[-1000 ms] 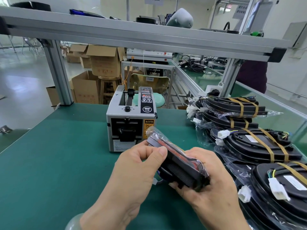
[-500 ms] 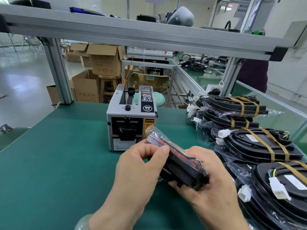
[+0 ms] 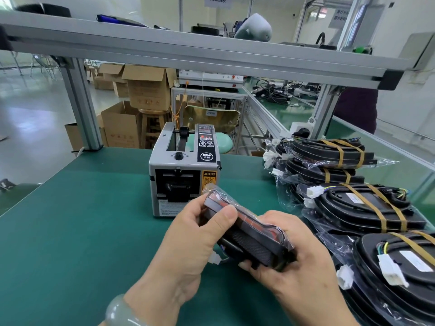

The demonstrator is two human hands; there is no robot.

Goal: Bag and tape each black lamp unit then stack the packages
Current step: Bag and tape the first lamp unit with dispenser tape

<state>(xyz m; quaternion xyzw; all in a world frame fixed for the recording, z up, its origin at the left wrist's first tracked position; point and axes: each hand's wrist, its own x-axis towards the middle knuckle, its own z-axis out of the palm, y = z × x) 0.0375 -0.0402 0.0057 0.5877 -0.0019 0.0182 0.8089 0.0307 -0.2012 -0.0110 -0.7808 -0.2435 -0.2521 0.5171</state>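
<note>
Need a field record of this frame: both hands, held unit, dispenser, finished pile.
left hand: grips the far end of the bagged lamp unit
right hand: holds its near end from below
bagged lamp unit: in clear bag, tilted, no tape band seen
tape dispenser: upright on green mat, behind the hands
taped packages: stacked at right, tan bands

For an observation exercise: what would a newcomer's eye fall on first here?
Centre: left hand and right hand grip a black lamp unit in a clear plastic bag over the green table mat. Behind stands a grey boxy tape dispenser; tape-banded black packages pile at right.
</note>
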